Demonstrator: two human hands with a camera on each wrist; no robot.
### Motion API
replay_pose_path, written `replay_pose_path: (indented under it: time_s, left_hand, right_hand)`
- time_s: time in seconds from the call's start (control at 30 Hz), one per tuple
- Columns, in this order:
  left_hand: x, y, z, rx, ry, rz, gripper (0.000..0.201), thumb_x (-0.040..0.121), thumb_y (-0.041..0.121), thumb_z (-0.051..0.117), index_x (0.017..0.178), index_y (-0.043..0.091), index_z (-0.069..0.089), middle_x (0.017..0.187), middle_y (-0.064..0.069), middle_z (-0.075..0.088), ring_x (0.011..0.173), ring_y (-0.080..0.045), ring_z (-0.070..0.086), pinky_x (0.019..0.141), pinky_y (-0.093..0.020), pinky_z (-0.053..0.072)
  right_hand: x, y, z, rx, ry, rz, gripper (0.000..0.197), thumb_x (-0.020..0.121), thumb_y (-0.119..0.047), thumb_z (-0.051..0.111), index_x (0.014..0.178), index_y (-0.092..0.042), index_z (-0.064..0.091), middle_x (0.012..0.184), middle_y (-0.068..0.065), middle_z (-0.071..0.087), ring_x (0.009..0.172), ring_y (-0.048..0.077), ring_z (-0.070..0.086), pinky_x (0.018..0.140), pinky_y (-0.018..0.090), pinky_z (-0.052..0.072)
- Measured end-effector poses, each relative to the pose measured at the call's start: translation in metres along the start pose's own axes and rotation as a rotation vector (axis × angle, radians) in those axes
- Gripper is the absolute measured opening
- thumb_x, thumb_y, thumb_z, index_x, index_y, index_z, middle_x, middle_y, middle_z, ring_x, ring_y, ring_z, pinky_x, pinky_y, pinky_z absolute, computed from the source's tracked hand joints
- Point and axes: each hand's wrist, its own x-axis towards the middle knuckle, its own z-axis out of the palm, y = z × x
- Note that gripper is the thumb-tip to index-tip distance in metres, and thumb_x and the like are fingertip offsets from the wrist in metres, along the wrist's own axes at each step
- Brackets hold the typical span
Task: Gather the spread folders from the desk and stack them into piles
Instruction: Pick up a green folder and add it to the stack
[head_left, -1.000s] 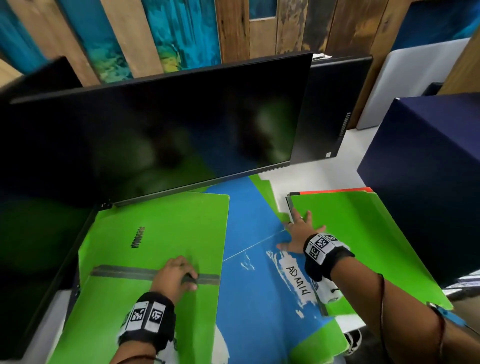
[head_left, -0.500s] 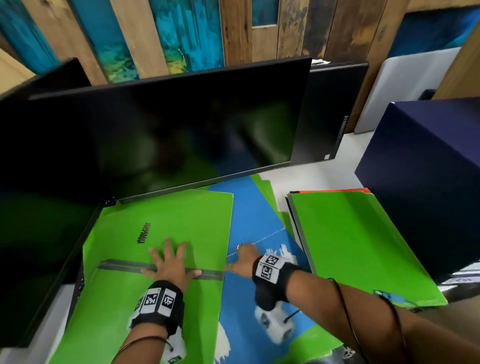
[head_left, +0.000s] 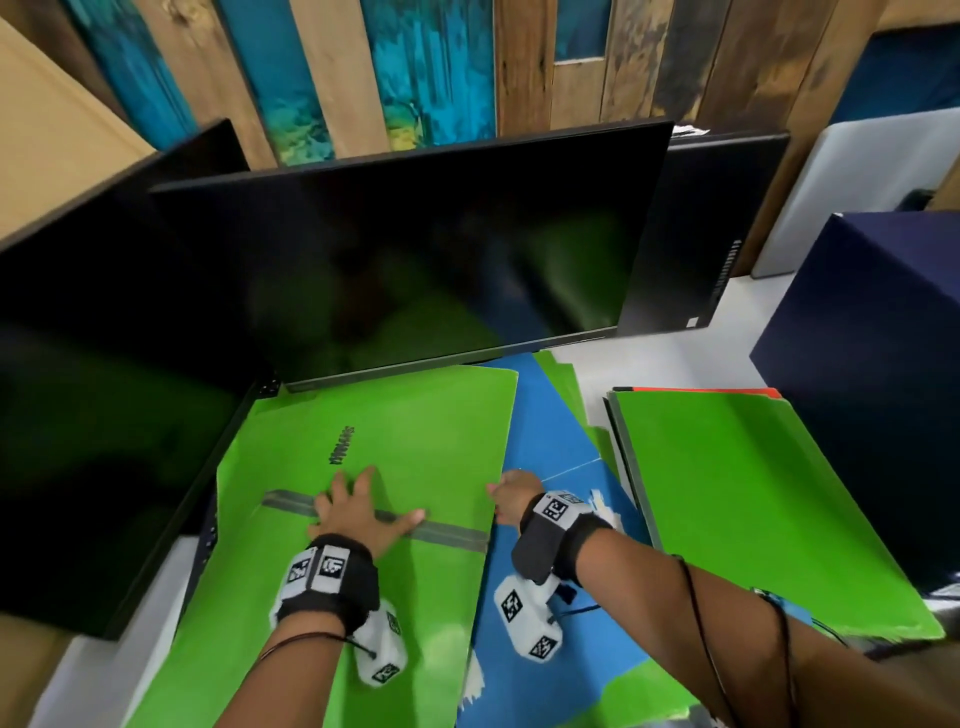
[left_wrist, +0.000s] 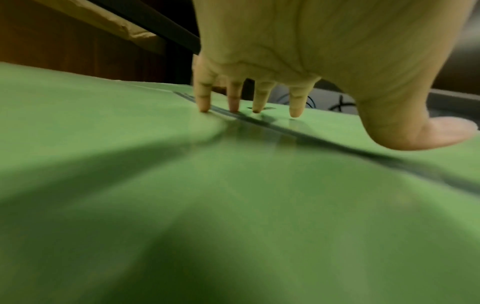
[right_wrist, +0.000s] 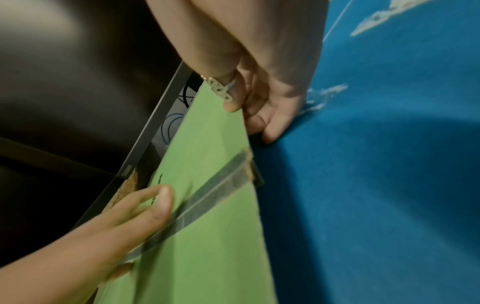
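Observation:
A green folder (head_left: 405, 426) with a grey tape strip lies at the desk's front left, on top of a blue folder (head_left: 550, 441). My left hand (head_left: 358, 512) presses flat on it, with spread fingertips (left_wrist: 203, 108) on the tape. My right hand (head_left: 511, 493) pinches the green folder's right edge (right_wrist: 207, 205): one ringed finger (right_wrist: 230, 102) lies on top and the others curl beneath, over the blue folder (right_wrist: 389, 164). A stack with another green folder (head_left: 727, 493) on top and an orange one (head_left: 701, 391) beneath sits at the right.
A wide dark monitor (head_left: 415, 249) stands right behind the folders, with another monitor (head_left: 78, 389) at the left. A black tower (head_left: 711, 234) stands at the back. A dark blue box (head_left: 872, 364) borders the right stack. White desk (head_left: 649, 364) shows between them.
My right hand left the right stack, crossed the blue folder and took the left green folder's right edge. My left hand went from curled to flat and spread on that folder.

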Motion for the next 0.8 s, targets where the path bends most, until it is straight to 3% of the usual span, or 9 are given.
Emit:
replay_pose_path:
  time_s: [0.07, 0.17, 0.27, 0.37, 0.43, 0.5, 0.6, 0.7, 0.8]
  left_hand:
    - [0.008, -0.016, -0.010, -0.061, 0.088, -0.075, 0.104, 0.060, 0.076, 0.059, 0.143, 0.031, 0.018, 0.156, -0.010, 0.008, 0.141, -0.040, 0.012, 0.108, -0.064, 0.023]
    - [0.017, -0.050, -0.015, -0.076, 0.155, -0.288, 0.112, 0.057, 0.081, 0.055, 0.144, 0.020, 0.017, 0.154, -0.016, 0.013, 0.141, -0.040, 0.012, 0.107, -0.067, 0.021]
    - [0.018, -0.062, -0.013, -0.077, 0.158, -0.340, 0.106, 0.062, 0.081, 0.050, 0.140, 0.013, 0.029, 0.149, -0.018, 0.024, 0.138, -0.039, 0.022, 0.107, -0.068, 0.018]
    - [0.018, -0.053, -0.013, -0.098, 0.156, -0.325, 0.094, 0.069, 0.079, 0.045, 0.135, 0.012, 0.038, 0.145, -0.018, 0.034, 0.135, -0.036, 0.031, 0.107, -0.068, 0.012]
    - [0.019, -0.045, -0.014, -0.309, 0.182, -0.306, 0.094, 0.066, 0.075, 0.055, 0.131, 0.011, 0.035, 0.141, -0.021, 0.039, 0.131, -0.039, 0.036, 0.107, -0.068, 0.021]
    - [0.014, -0.031, -0.021, -0.512, 0.233, -0.240, 0.092, 0.065, 0.070, 0.061, 0.129, 0.010, 0.031, 0.136, -0.020, 0.044, 0.127, -0.039, 0.041, 0.108, -0.065, 0.023]
    - [-0.003, -0.003, -0.043, -0.601, 0.332, -0.094, 0.090, 0.066, 0.067, 0.060, 0.126, 0.006, 0.033, 0.127, -0.018, 0.049, 0.126, -0.037, 0.042, 0.112, -0.065, 0.005]
    - [-0.022, 0.018, -0.069, -0.653, 0.315, 0.053, 0.093, 0.061, 0.069, 0.053, 0.125, 0.005, 0.031, 0.144, -0.022, 0.030, 0.142, -0.037, 0.013, 0.113, -0.063, 0.004]
    - [-0.033, 0.041, -0.084, -0.640, 0.366, 0.137, 0.091, 0.065, 0.062, 0.060, 0.125, -0.001, 0.029, 0.150, -0.016, 0.018, 0.143, -0.036, -0.007, 0.114, -0.060, 0.004]
  right_hand:
    - [0.009, 0.008, -0.013, -0.191, 0.077, -0.027, 0.030, 0.092, -0.015, 0.052, 0.117, 0.000, 0.058, 0.125, 0.023, 0.053, 0.116, 0.032, 0.053, 0.097, 0.036, 0.044]
    - [0.016, 0.028, -0.028, 0.170, 0.141, 0.035, 0.049, 0.090, -0.006, 0.048, 0.139, -0.008, 0.039, 0.136, 0.019, 0.047, 0.095, 0.016, 0.058, 0.083, 0.026, 0.052]
    - [0.014, 0.034, -0.032, 0.324, 0.155, 0.112, 0.054, 0.092, -0.004, 0.046, 0.143, -0.015, 0.031, 0.140, 0.018, 0.044, 0.077, 0.010, 0.050, 0.088, 0.026, 0.052]
    - [-0.009, 0.026, -0.036, -0.250, 0.179, 0.079, 0.041, 0.096, -0.020, 0.047, 0.133, -0.002, 0.044, 0.140, 0.016, 0.046, 0.127, 0.028, 0.042, 0.112, 0.033, 0.023]
    - [-0.017, 0.019, -0.035, -0.280, 0.164, 0.077, 0.039, 0.097, -0.018, 0.046, 0.132, 0.000, 0.044, 0.140, 0.015, 0.045, 0.135, 0.030, 0.035, 0.110, 0.031, 0.025]
    - [-0.006, 0.027, -0.040, 0.057, 0.224, 0.072, 0.045, 0.095, -0.005, 0.045, 0.138, 0.000, 0.035, 0.139, 0.017, 0.045, 0.128, 0.032, 0.043, 0.095, 0.027, 0.040]
    - [-0.013, 0.039, -0.031, -0.003, 0.339, -0.074, 0.076, 0.090, 0.006, 0.043, 0.150, -0.021, 0.006, 0.116, 0.018, 0.058, 0.082, 0.028, 0.058, 0.071, 0.034, 0.049]
    - [-0.032, 0.047, -0.021, -0.194, 0.239, -0.198, 0.079, 0.095, -0.030, 0.050, 0.148, -0.034, -0.007, 0.136, 0.027, 0.044, 0.110, 0.036, 0.056, 0.097, 0.040, 0.044]
    - [-0.043, 0.049, -0.008, -0.460, 0.174, -0.171, 0.069, 0.085, -0.070, 0.033, 0.146, -0.045, 0.012, 0.156, 0.017, -0.012, 0.144, 0.038, 0.008, 0.115, 0.049, 0.014]
